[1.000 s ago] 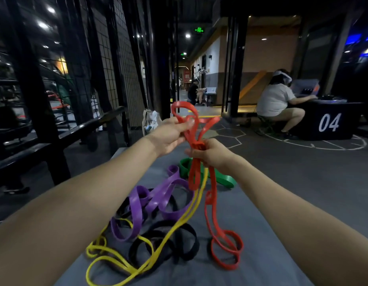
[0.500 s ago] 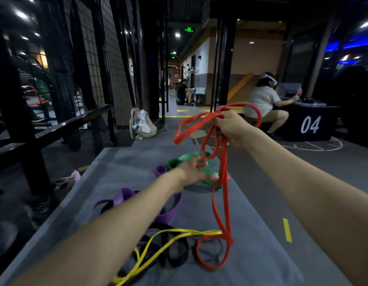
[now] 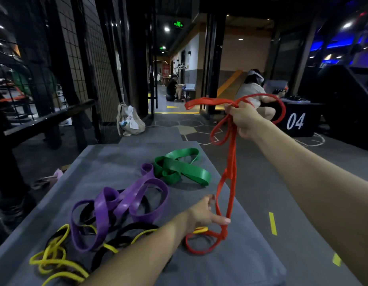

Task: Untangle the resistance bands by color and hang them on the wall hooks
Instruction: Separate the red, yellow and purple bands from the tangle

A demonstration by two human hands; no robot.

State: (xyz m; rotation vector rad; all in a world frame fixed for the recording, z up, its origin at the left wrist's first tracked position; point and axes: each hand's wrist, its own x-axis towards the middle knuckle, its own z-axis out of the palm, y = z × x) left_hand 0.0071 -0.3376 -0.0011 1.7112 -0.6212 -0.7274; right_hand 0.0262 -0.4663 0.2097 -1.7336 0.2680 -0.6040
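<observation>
The right hand (image 3: pixel 244 120) is raised at the far right, and its fingers are curled tight around a bunch of the red band (image 3: pixel 230 172). Above the fist two red loops stick out, one to the left and one to the right. Below the fist the red band hangs down in long strands to the grey mat (image 3: pixel 230 263), where its lowest loop lies flat near the right edge.

The left hand (image 3: pixel 201 215) is low, just above the mat, near the hanging red strands. Its fingers are stretched out and relaxed, and one fingertip (image 3: pixel 226 220) touches or nearly touches the red band close to the bottom; it holds nothing.

The other bands lie on the mat. The green band (image 3: pixel 183 167) is folded in a heap at the far middle, apart from the red one. The purple band (image 3: pixel 125 203) lies left of it in several loops, and it crosses over the black band (image 3: pixel 135 229). The yellow band (image 3: pixel 55 259) is thin and lies at the near left, woven through the black one; a small yellow loop shows just beside the left hand.

Far behind, a bag (image 3: pixel 129 120) stands on the floor, and a black box (image 3: pixel 296 120) with the number 04 is at the right.
</observation>
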